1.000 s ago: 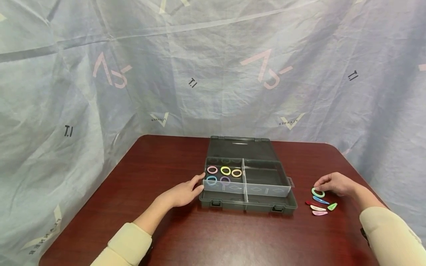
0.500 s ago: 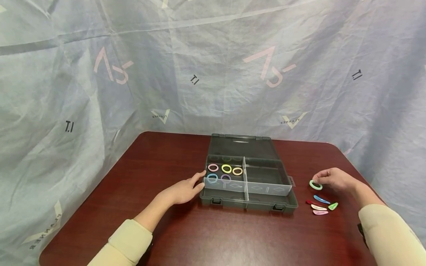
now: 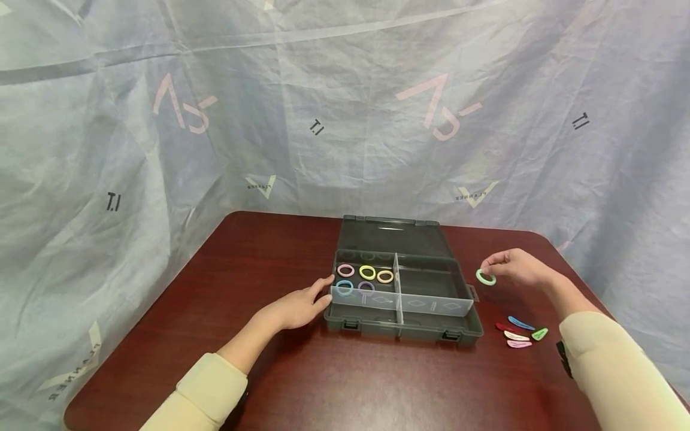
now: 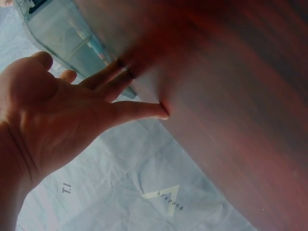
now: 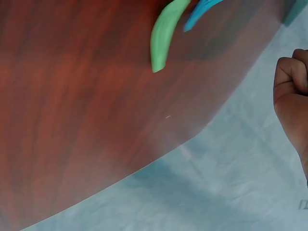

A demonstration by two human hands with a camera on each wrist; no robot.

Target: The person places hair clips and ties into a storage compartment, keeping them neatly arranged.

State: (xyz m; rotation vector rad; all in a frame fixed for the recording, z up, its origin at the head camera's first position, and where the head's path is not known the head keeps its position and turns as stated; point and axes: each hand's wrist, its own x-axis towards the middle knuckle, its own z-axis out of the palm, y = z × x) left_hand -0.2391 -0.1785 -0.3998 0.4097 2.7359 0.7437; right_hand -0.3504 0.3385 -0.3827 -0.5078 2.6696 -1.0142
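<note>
My right hand (image 3: 518,267) pinches a mint-green hair tie (image 3: 478,278) in the air, just right of the box. The grey see-through compartment box (image 3: 377,330) stands with its lid folded back. Its back left compartment holds several hair ties, among them a pink one (image 3: 345,276), a yellow one (image 3: 368,279) and a blue one (image 3: 344,282). With fingers spread, my left hand (image 3: 288,310) touches the box's left side; the left wrist view shows the same hand (image 4: 62,106) with its fingers extended. In the right wrist view, the curled right hand (image 5: 292,91) shows only partly.
Several snap hair clips lie on the table right of the box: blue (image 3: 520,324), red (image 3: 504,327), cream (image 3: 516,336), pink (image 3: 519,344) and green (image 3: 539,334). Behind the dark red table (image 3: 259,251) hangs a grey printed cloth (image 3: 345,155).
My right hand has lifted the mint-green hair tie from beside the clips and carried it left and away from me, toward the box. The left hand stays at the box's side.
</note>
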